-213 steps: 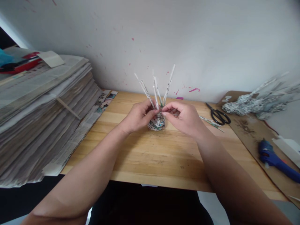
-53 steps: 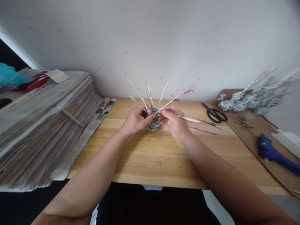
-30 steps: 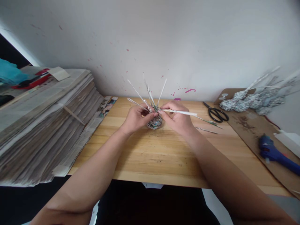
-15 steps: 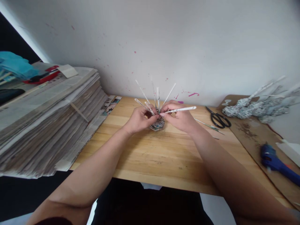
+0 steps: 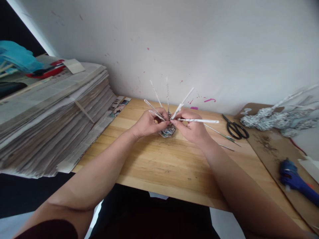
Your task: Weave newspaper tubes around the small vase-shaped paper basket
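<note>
On my head view I set the clock's centre on the small basket [image 5: 167, 132], with noon toward the wall [image 5: 179, 49]. The basket sits on the wooden table [image 5: 154, 162], its round woven side showing below my fingers. My left hand [image 5: 151, 124] comes in from 8 o'clock, thumb and fingers closed on the rim. My right hand [image 5: 191, 127] comes in from 4, thumb and forefinger pinching at the rim, where a long paper stick [image 5: 204, 121] runs out to 3 o'clock. Which other strands those fingertips grip, I can't tell. More paper sticks [image 5: 179, 108] rise from the basket between 10 and 1. Toward 3 o'clock I see loose sticks [image 5: 229, 137], then black scissors [image 5: 229, 123], then woven paper pieces [image 5: 265, 120]. A blue glue gun [image 5: 292, 177] lies at 4 on brown cardboard [image 5: 270, 159]. A tall newspaper stack [image 5: 62, 113] fills 9 o'clock, with a red-and-black tool [image 5: 56, 68] on top, toward 10.
</note>
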A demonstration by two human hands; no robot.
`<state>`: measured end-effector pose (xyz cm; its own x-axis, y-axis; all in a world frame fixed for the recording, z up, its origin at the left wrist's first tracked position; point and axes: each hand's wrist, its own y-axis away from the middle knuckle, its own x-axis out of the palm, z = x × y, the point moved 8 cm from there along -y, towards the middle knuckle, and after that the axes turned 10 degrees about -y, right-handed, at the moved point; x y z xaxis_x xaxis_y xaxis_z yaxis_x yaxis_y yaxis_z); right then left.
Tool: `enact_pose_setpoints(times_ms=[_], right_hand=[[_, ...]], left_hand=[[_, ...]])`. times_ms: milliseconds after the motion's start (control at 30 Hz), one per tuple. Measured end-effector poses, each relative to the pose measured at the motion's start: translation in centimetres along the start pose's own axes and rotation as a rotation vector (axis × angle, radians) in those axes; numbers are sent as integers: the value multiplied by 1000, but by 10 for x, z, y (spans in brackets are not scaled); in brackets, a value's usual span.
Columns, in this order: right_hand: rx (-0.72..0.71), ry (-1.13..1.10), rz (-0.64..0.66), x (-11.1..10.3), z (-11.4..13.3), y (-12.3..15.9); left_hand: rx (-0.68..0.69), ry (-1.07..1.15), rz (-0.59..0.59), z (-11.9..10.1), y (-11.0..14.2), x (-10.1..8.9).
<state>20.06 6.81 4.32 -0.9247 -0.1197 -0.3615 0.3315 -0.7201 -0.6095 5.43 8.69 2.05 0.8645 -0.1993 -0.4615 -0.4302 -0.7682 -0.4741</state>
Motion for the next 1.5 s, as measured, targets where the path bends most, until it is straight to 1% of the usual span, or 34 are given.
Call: enact_pose_setpoints(times_ms=[100, 167, 233, 333, 400, 433, 467, 500, 600, 633, 667, 700, 767, 800, 900, 967, 1067, 1200, 1300, 1367, 1433, 1500], right_hand=[[-24, 10, 3, 1, 2, -1], [-4, -6, -3, 1, 0, -1], [32, -19, -16, 0, -3, -1], [65, -25, -35, -2, -6, 0], [67, -22, -40, -3, -5, 0], [71, -21, -41, -2, -5, 0], [75, -23, -42, -2, -5, 0], [79, -26, -44, -2, -5, 0], [99, -33, -61, -1, -7, 0], [105, -34, -68, -1, -8, 0], [111, -37, -75, -1, -9, 0], [115, -40, -76, -1, -9, 0], [116, -50, -74, -1, -8, 0], [117, -52, -70, 0, -7, 0], [135, -35, -64, 0, -6, 0], [139, -22, -67, 0, -6, 1], [141, -21, -91, 0, -7, 2], [168, -27, -102, 0, -13, 3], [207, -115, -55, 4, -16, 4], [221, -160, -11, 6, -15, 4], [200, -151, 11, 7, -10, 4], [154, -80, 10, 5, -5, 3]], left_hand=[[-16, -17, -13, 0, 1, 0], [-48, -14, -15, 4, 2, 1], [-84, 52, -16, 8, 2, 2], [-103, 232, -14, 13, 0, 3], [-109, 297, -21, 16, -1, -1], [-111, 301, -48, 16, -1, -5], [-105, 290, -101, 16, -1, -11], [-89, 265, -191, 14, 0, -20], [-6, 99, -589, -2, 16, -48], [15, 16, -693, -11, 24, -52], [30, -69, -731, -20, 29, -50], [51, -139, -711, -29, 31, -43], [93, -215, -575, -41, 30, -24], [105, -241, -502, -43, 29, -14], [91, -354, -330, -39, 23, 6], [108, -415, -275, -36, 21, 12], [134, -425, -265, -35, 20, 13], [127, -403, -279, -32, 20, 12], [67, -373, -320, -24, 18, 6], [6, -306, -330, -16, 17, 2], [-49, -235, -318, -10, 15, 0], [-79, -208, -314, -7, 14, -2]])
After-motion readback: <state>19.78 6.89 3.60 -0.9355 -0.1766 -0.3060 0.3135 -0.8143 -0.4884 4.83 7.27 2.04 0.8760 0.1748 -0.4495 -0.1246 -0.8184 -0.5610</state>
